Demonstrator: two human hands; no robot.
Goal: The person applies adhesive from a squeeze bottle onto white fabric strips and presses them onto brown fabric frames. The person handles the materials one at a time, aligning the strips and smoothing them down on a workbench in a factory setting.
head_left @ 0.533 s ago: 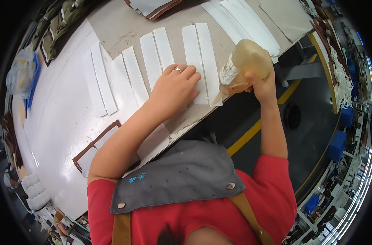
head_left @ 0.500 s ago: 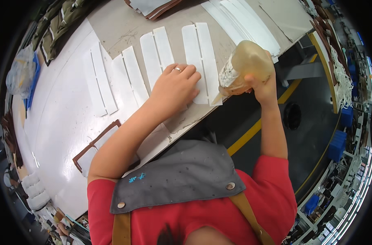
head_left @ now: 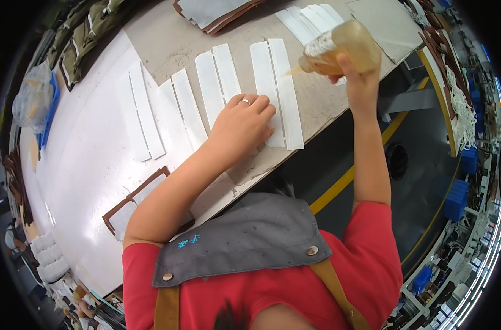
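My right hand (head_left: 362, 82) is wrapped around a squeeze bottle (head_left: 347, 49) of cloudy yellowish liquid. The bottle is tilted on its side, its pointed nozzle aimed left at the rightmost pair of white strips (head_left: 268, 82); whether the tip touches them I cannot tell. My left hand (head_left: 244, 125), with a ring on one finger, is closed with bent fingers between that pair and the neighbouring white strips (head_left: 217, 74). Its fingertips and anything under them are hidden. Farther left lie more paired white strips (head_left: 185, 104) and a narrower pair (head_left: 144, 113), each split by a thin gap.
A brown-edged frame-like piece (head_left: 135, 195) lies beside my left forearm. At the far side are stacked white strips (head_left: 305, 25) and a brown-and-white pile (head_left: 215, 12). A plastic bag (head_left: 33, 96) sits at the left; the table edge (head_left: 316, 135) runs diagonally past my right arm.
My right hand has lifted the bottle up and away from the strips' near end, tipping it more level. The left hand stays among the strips; the whole view has shifted slightly.
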